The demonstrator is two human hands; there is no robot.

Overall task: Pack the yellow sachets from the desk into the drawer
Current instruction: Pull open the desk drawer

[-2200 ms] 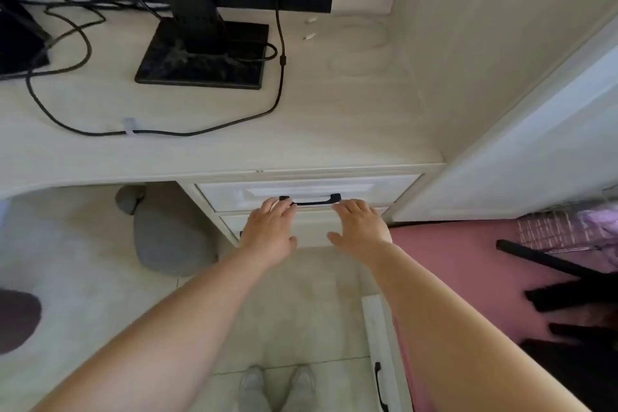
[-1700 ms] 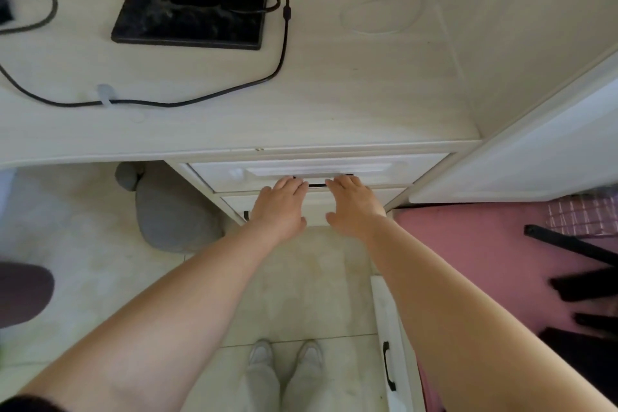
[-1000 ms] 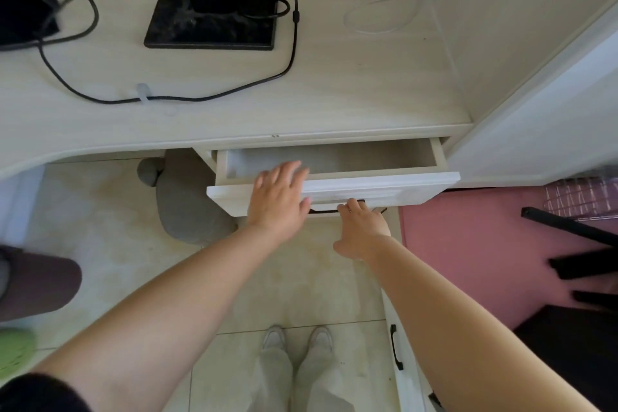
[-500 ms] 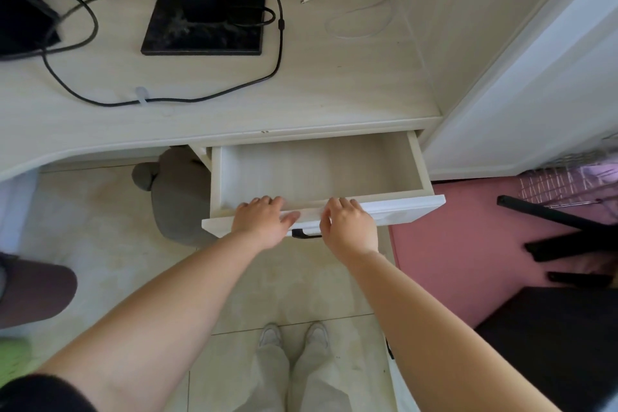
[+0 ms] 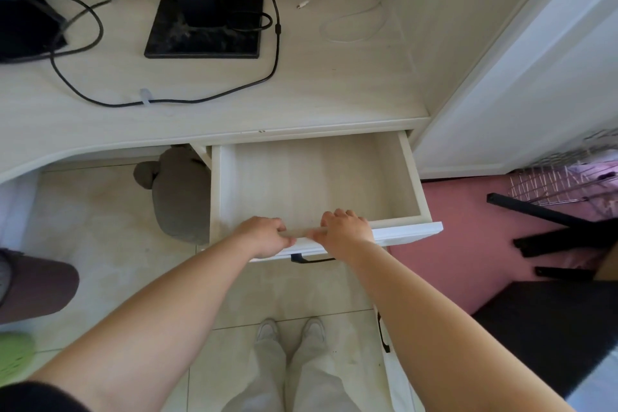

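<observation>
– Further out than half a second ago: the drawer [image 5: 311, 184] has slid well clear of the desk edge, and both hands have come back with it.

– How do the hands sit?

– The left hand [image 5: 267, 237] and the right hand [image 5: 346, 227] lie side by side on the top edge of the drawer's front board. Their fingers curl over it towards the inside. Both grip that board.

– And the handle?

– The black handle [image 5: 312, 259] is on the front face just below the hands. Neither hand is on it.

– Where is the drawer?

– Under the right end of the pale wooden desk [image 5: 301, 87], pulled out over the tiled floor, its wood-grain bottom in plain view.

– What lies on the desk?

– A black monitor stand [image 5: 204, 33] at the back, a black cable [image 5: 274, 53] looping across the top, and a coiled white cable [image 5: 354, 15] towards the right rear corner.

– Below?

– A grey cushion [image 5: 177, 197] is under the desk, left of the drawer. The person's light shoes [image 5: 267, 331] stand on the tiles, with a pink mat [image 5: 461, 244] to the right.
</observation>
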